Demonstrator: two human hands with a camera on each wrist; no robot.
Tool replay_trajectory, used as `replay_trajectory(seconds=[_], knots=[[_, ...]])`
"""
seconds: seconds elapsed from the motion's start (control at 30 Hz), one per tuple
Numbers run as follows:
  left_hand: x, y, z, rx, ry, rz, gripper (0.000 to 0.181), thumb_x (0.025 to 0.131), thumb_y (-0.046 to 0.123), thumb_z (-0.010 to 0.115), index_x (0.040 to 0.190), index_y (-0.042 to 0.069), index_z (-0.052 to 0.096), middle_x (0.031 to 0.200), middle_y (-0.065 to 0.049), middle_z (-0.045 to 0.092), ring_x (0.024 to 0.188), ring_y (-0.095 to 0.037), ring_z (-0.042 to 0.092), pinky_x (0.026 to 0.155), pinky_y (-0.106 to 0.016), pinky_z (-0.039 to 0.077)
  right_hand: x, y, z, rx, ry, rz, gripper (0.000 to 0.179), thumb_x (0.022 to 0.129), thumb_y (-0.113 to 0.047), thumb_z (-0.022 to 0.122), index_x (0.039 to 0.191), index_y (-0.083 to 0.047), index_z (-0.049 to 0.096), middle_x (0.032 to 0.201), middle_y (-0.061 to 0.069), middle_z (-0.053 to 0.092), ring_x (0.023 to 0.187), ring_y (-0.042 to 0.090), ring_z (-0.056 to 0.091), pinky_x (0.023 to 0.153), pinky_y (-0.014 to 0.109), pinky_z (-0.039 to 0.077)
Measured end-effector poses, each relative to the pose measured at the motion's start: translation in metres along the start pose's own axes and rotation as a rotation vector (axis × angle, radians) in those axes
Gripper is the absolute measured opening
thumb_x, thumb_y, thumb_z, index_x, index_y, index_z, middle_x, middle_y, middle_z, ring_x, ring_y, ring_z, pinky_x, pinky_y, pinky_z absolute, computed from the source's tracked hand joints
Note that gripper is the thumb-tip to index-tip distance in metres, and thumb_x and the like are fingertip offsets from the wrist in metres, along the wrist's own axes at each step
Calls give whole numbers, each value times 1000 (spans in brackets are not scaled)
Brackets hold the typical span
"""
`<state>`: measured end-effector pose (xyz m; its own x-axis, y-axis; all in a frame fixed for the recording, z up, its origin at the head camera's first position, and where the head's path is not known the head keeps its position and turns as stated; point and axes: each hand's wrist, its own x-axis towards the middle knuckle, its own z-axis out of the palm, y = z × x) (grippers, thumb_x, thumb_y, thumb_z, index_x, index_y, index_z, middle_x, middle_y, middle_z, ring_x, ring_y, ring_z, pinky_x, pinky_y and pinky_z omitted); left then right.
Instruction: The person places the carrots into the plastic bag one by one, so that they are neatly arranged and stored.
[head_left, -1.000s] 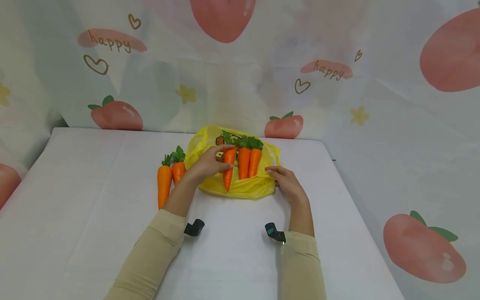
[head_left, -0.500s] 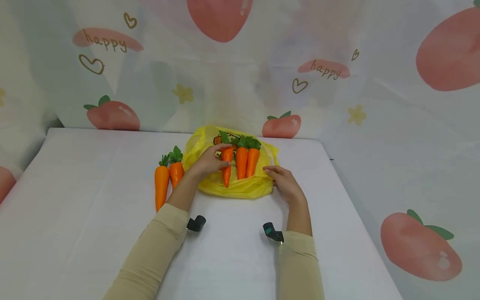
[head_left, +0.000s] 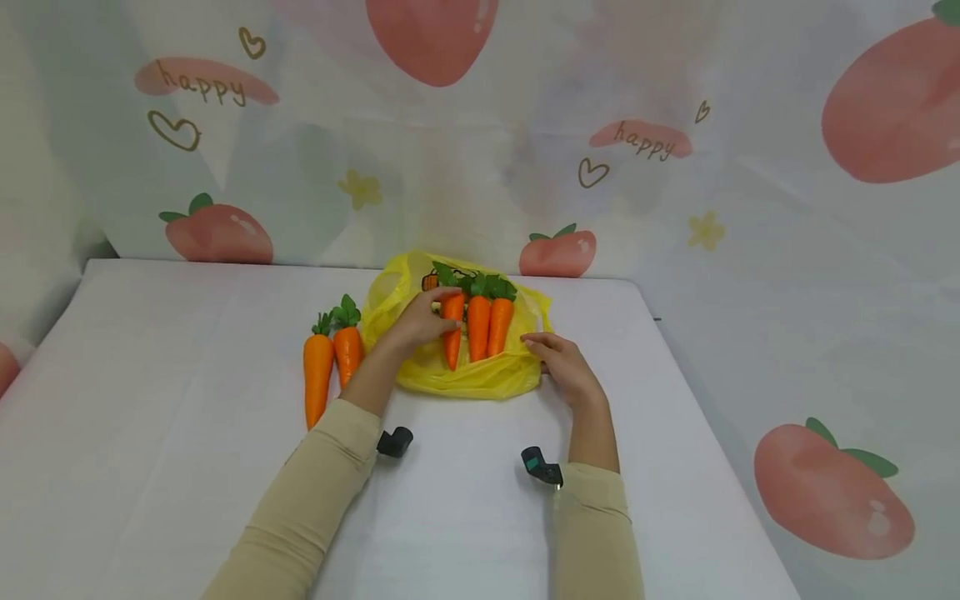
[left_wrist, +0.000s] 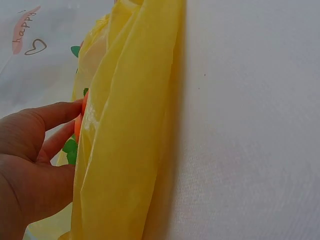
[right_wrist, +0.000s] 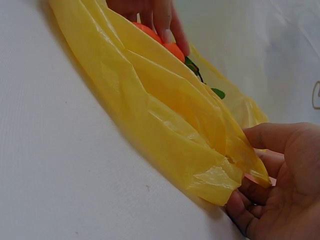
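Note:
In the head view a yellow plastic bag (head_left: 468, 386) lies with its mouth spread toward the person. My left hand (head_left: 420, 322) grips an orange carrot (head_left: 452, 352) with green leaves between thumb and fingers, inside the bag's mouth. Just right of it, two more carrots (head_left: 477, 332) lie side by side in the bag, leaves pointing to the back. My right hand (right_wrist: 295, 175) pinches the bag's right edge between thumb and fingers. From the left wrist view, the bag's front fold hides most of the held carrot.
Two carrots (head_left: 318, 371) lie on the white table (head_left: 187, 400) left of the bag, partly behind the left forearm. A printed cloth backdrop (head_left: 450, 167) rises behind the table. Each wrist carries a small black camera (head_left: 395, 442).
The left hand has moved the held carrot slightly toward the back and right, nearer to the two carrots in the bag. The right hand keeps its hold on the bag's edge.

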<state>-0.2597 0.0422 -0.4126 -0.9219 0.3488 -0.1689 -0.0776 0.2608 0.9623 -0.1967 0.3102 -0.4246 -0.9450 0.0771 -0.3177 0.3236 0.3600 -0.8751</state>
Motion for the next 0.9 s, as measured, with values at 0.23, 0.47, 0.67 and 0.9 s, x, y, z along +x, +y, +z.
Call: replay_trajectory(seconds=[0.23, 0.47, 0.67, 0.9], knots=[[4, -2, 4, 22, 13, -6, 60, 96, 0, 71, 152, 14, 53, 163, -13, 34, 135, -30, 42, 103, -43, 46, -2, -1, 1, 1, 0, -13, 39, 107, -32, 57, 137, -8, 65, 140, 8, 56, 107, 24, 54, 88, 29, 48], [10, -7, 9, 32, 31, 10, 61, 95, -2, 72, 151, 14, 54, 162, -15, 36, 143, -33, 37, 112, -47, 39, -2, -2, 2, 7, 7, -1, 39, 107, -33, 58, 136, -8, 65, 139, 8, 55, 106, 24, 54, 88, 29, 47], [13, -13, 14, 49, 62, 17, 61, 95, -1, 72, 151, 14, 54, 162, -13, 35, 151, -33, 27, 118, -49, 31, -1, -1, 2, 3, 8, -4, 38, 107, -33, 58, 136, -8, 66, 139, 8, 56, 107, 24, 55, 88, 30, 47], [11, -15, 17, 99, 86, 38, 59, 96, 3, 73, 151, 14, 54, 162, -14, 36, 150, -33, 28, 118, -49, 31, -1, 0, 2, -8, 10, -13, 39, 107, -33, 58, 136, -9, 66, 138, 7, 56, 106, 23, 55, 88, 29, 48]])
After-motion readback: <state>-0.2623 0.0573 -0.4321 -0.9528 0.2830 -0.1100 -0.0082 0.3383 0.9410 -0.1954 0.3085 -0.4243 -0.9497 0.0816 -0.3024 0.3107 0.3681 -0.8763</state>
